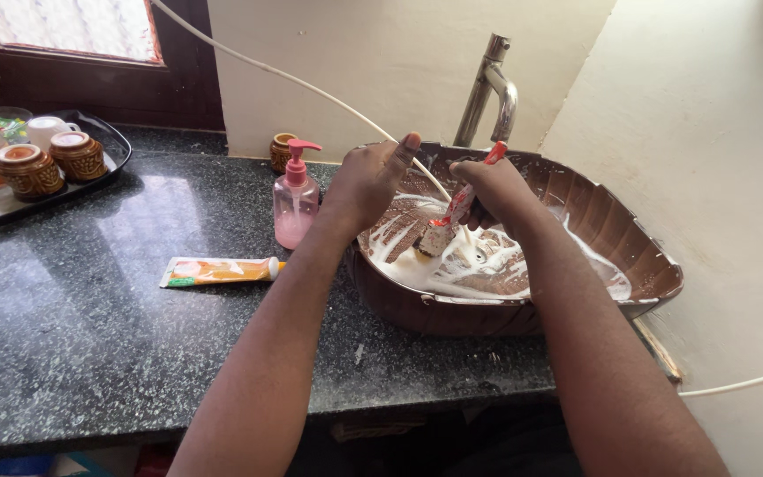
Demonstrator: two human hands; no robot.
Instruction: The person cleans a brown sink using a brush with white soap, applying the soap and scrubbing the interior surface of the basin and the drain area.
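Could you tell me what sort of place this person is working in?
Probably a home washbasin counter. A brown basin streaked with white foam sits under a metal tap on a dark speckled stone counter. The right hand holds a brush in it; a pink soap pump bottle stands alongside.

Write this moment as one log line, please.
left hand: on basin rim | right hand: brush in foam | tube, pump bottle: on counter
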